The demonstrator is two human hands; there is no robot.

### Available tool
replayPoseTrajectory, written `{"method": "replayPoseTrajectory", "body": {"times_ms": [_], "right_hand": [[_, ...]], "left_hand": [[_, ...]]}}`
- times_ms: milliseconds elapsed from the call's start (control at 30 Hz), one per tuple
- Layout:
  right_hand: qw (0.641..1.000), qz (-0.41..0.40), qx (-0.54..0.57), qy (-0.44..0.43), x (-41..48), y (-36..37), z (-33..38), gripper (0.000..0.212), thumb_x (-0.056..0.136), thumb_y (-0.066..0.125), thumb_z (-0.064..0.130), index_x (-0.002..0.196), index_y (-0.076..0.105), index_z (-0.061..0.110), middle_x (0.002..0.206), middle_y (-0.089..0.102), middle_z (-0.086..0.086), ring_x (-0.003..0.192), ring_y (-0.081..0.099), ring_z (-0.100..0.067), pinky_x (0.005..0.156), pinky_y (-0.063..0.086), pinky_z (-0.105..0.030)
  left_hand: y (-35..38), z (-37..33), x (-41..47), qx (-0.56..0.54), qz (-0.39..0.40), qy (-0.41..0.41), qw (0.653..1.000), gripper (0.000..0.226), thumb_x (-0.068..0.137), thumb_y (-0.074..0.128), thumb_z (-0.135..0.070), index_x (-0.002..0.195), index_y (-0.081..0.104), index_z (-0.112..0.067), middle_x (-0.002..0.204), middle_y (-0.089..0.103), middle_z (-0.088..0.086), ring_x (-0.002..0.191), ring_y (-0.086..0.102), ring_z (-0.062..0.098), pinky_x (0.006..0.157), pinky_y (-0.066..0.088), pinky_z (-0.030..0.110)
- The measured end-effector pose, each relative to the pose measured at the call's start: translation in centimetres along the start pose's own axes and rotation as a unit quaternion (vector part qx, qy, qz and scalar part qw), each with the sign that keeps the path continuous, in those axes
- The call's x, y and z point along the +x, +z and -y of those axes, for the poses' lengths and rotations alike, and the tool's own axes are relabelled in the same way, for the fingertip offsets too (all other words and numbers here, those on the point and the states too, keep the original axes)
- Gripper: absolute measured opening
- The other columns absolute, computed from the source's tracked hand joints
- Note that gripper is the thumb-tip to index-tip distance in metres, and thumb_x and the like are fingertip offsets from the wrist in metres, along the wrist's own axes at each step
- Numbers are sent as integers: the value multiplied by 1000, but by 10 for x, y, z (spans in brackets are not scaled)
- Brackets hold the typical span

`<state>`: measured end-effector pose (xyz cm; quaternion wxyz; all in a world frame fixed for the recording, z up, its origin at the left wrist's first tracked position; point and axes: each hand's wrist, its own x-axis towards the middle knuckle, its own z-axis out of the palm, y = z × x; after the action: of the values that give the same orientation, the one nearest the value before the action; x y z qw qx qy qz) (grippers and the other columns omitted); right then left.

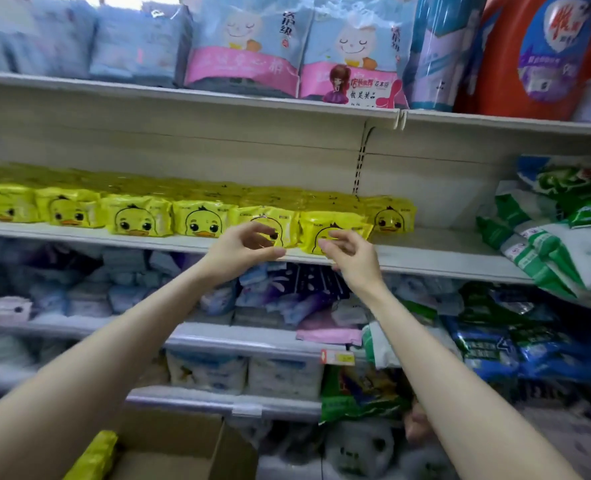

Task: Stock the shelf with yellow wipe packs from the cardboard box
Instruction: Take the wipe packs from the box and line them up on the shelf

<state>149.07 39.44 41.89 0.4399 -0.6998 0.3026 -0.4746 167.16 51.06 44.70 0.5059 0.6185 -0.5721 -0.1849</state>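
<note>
Judging by how things lie, the step in hand is taken to be the setting of packs [138,220] at the front of the shelf [439,251]. The left hand [242,251] and the right hand [351,252] are raised side by side at the centre of the view, just before the two packs at the row's three o'clock end. Both are seen with fingers loosely curled and thumbs apart; nothing is pinched, and whether any fingertip touches a pack cannot be told. The next move is judged to call for a reach down to the box [169,445] at seven o'clock, where one more pack [93,455] is seen at its nine o'clock side, and for the bare shelf toward three o'clock to be filled. The packs are bright yellow and glossy, each printed with a duck face, and are stood facing forward in a row from nine o'clock to the centre.
</note>
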Motion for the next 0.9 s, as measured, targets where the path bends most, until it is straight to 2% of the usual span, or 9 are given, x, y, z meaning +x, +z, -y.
{"method": "replayPoseTrajectory", "body": {"times_ms": [133, 267, 400, 467, 633, 700, 767, 833, 900], "right_hand": [[999, 37, 25, 24, -38, 45, 3, 24, 84, 70, 24, 105, 61, 14, 92, 67, 0, 88, 62, -11, 75, 50, -29], [996, 64, 37, 42, -64, 88, 7, 26, 83, 71, 21, 106, 62, 11, 92, 68, -3, 86, 62, -14, 74, 49, -28], [993, 102, 19, 58, -81, 128, 2, 33, 83, 71, 31, 108, 63, 11, 97, 69, -1, 93, 65, -15, 78, 51, -33], [990, 120, 20, 68, -89, 149, 0, 35, 83, 69, 32, 110, 62, 11, 95, 68, 3, 93, 64, -13, 73, 51, -30], [978, 181, 2, 108, -110, 219, -17, 33, 85, 66, 36, 111, 59, 17, 99, 67, 2, 95, 62, -13, 78, 51, -28], [972, 202, -6, 120, -118, 255, -27, 29, 87, 65, 33, 111, 59, 17, 99, 65, 2, 94, 61, -10, 75, 51, -22], [966, 217, -2, 141, -126, 294, -39, 28, 87, 66, 28, 110, 59, 12, 94, 64, 2, 90, 61, -9, 69, 49, -15], [961, 227, 1, 160, -133, 327, -53, 28, 86, 67, 26, 109, 60, 11, 91, 65, 3, 88, 62, -11, 71, 50, -19], [953, 231, -2, 197, -142, 367, -71, 27, 86, 68, 25, 107, 61, 10, 91, 66, 0, 86, 62, -11, 72, 49, -24]], "left_hand": [[-40, 13, -51, 2, -16, -37, 999, 41, 78, 75, -25, 115, 61, -13, 101, 71, 1, 93, 67, 8, 76, 53, 15], [-71, 30, -92, 6, -50, -72, 996, 37, 79, 74, -21, 112, 62, -12, 93, 70, -2, 76, 65, -7, 65, 49, 8], [-102, 55, -122, 29, -58, -104, 992, 43, 76, 75, -32, 114, 63, -14, 97, 71, -3, 89, 66, 3, 79, 50, 19], [-116, 69, -135, 28, -65, -124, 990, 44, 77, 74, -33, 115, 62, -14, 100, 70, 0, 95, 65, 8, 84, 51, 25], [-159, 118, -169, 8, -80, -173, 982, 40, 80, 73, -27, 115, 61, -13, 101, 70, 3, 95, 66, 12, 79, 53, 22], [-180, 150, -183, 1, -95, -199, 975, 38, 78, 75, -25, 112, 63, -12, 100, 70, 6, 95, 65, 15, 83, 53, 26], [-203, 184, -195, 5, -103, -231, 968, 37, 77, 76, -25, 110, 64, -12, 99, 70, 7, 93, 64, 16, 79, 50, 22], [-220, 216, -206, -6, -105, -262, 959, 36, 78, 75, -22, 110, 63, -10, 97, 69, 10, 89, 62, 17, 72, 48, 15], [-241, 253, -216, -22, -102, -296, 950, 33, 79, 74, -19, 108, 63, -8, 92, 68, 9, 82, 60, 12, 72, 46, 18]]}}
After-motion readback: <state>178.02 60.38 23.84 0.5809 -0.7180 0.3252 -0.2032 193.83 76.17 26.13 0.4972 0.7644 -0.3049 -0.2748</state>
